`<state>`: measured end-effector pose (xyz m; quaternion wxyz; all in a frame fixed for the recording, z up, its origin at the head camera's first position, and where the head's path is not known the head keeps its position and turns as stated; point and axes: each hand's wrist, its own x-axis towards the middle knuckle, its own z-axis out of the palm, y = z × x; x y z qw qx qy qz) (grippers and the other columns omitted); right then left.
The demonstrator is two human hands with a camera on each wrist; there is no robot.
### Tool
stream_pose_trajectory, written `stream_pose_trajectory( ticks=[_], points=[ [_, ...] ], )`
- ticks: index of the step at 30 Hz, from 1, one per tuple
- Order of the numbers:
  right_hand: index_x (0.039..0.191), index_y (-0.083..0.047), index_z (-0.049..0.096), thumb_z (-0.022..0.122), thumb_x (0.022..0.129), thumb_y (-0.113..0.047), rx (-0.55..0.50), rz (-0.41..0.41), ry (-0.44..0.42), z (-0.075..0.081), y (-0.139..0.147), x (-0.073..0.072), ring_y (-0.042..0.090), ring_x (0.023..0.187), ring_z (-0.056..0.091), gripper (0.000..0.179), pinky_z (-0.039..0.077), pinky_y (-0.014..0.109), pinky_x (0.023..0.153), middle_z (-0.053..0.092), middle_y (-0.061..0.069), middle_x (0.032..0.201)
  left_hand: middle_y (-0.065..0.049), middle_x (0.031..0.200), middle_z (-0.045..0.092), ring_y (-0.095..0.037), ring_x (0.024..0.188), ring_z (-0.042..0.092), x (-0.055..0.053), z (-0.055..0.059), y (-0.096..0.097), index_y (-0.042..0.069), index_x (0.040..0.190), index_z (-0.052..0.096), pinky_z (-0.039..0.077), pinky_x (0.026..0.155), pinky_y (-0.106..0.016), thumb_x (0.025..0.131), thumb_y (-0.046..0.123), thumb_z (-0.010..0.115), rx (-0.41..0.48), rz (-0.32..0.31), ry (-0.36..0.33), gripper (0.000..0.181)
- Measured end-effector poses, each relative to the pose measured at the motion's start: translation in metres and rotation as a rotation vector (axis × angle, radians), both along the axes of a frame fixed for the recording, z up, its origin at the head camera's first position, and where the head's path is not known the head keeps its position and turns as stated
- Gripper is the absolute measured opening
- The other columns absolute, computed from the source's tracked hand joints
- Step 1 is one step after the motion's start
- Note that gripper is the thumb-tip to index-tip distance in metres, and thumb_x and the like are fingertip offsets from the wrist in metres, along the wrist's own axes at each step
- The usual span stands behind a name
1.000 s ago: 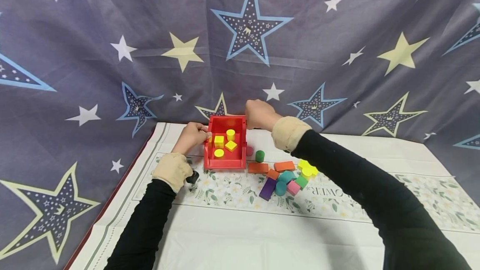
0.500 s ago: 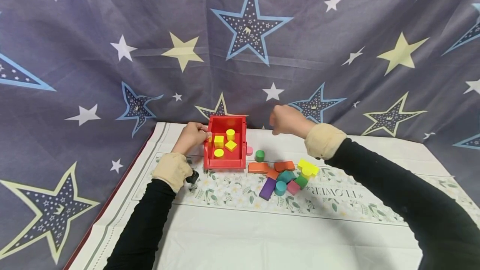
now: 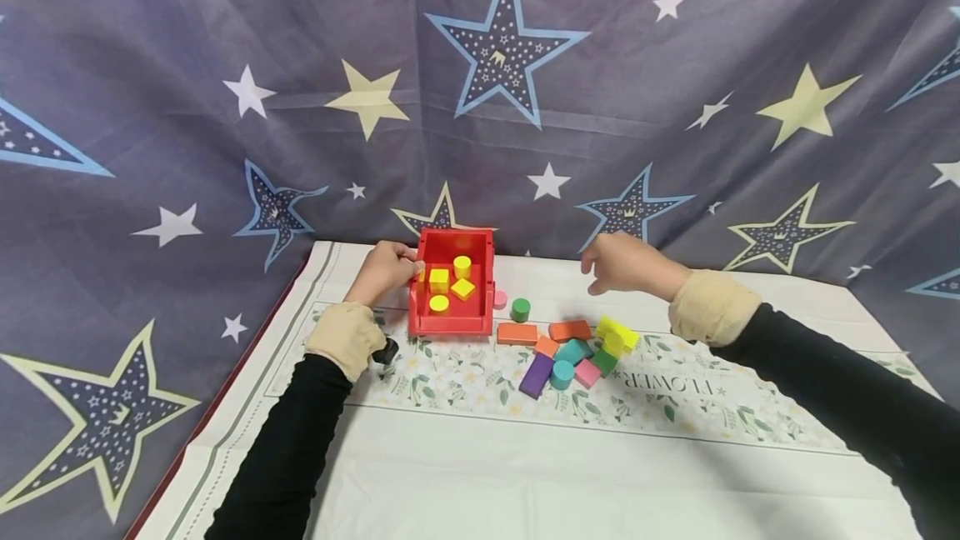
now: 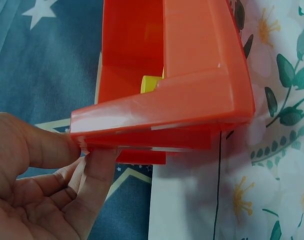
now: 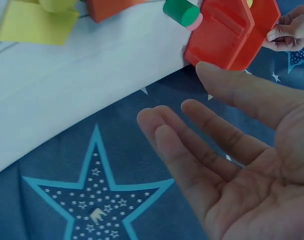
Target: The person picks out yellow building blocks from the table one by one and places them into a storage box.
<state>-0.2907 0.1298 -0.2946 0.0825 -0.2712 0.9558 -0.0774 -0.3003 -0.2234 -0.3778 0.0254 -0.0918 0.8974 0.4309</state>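
A red plastic bin (image 3: 450,326) stands near the table's back edge, with several yellow blocks inside, among them a cube (image 3: 438,280) and a cylinder (image 3: 462,267). My left hand (image 3: 384,272) holds the bin's left side. In the left wrist view, its thumb and fingers pinch the edge of the bin wall (image 4: 192,100). To the right of the bin, my right hand (image 3: 626,263) hovers over the back of the table. The right wrist view shows that hand (image 5: 237,155) with loosely bent, spread fingers and a bare palm.
A green cylinder (image 3: 521,310) and a pink round block (image 3: 500,300) lie beside the bin. In front of the right hand is a loose group of blocks, including a purple one (image 3: 536,375), orange ones (image 3: 517,333) and yellow ones (image 3: 617,333). A star-patterned curtain (image 3: 495,157) hangs behind the table.
My right hand has left the bin's right side and moved rightward and slightly down, its fingers loosening. The left hand, the bin and the blocks have stayed in place.
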Motion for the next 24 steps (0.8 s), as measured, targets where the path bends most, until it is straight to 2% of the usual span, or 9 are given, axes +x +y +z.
stream_pose_trajectory(
  ticks=[5, 16, 24],
  points=[
    [0.098, -0.001, 0.076, 0.085, 0.076, -0.006, -0.029, 0.034, -0.017, -0.005, 0.015, 0.009, 0.022, 0.081, 0.067, 0.024, 0.058, 0.04, 0.075, 0.074, 0.012, 0.088, -0.021, 0.115, 0.066, -0.028, 0.095, 0.066, 0.0, 0.001, -0.001, -0.006, 0.122, 0.064, 0.057, 0.093, -0.042, 0.1, 0.018, 0.064, -0.001, 0.001, -0.004, 0.033],
    [0.1, 0.002, 0.074, 0.084, 0.076, -0.003, -0.05, 0.08, -0.107, -0.021, 0.038, 0.023, 0.02, 0.083, 0.068, 0.026, 0.058, 0.04, 0.077, 0.076, 0.014, 0.092, -0.021, 0.116, 0.067, -0.026, 0.095, 0.068, -0.001, 0.0, -0.001, -0.005, 0.122, 0.065, 0.057, 0.091, -0.038, 0.1, 0.018, 0.064, -0.001, -0.005, -0.001, 0.033],
    [0.102, 0.001, 0.075, 0.085, 0.074, -0.002, -0.063, 0.067, -0.147, -0.033, 0.044, 0.027, 0.02, 0.085, 0.068, 0.029, 0.057, 0.038, 0.077, 0.075, 0.012, 0.093, -0.022, 0.118, 0.069, -0.022, 0.088, 0.069, -0.002, -0.001, -0.002, -0.005, 0.117, 0.068, 0.057, 0.079, -0.031, 0.099, 0.018, 0.064, -0.023, -0.01, 0.021, 0.029]
  ],
)
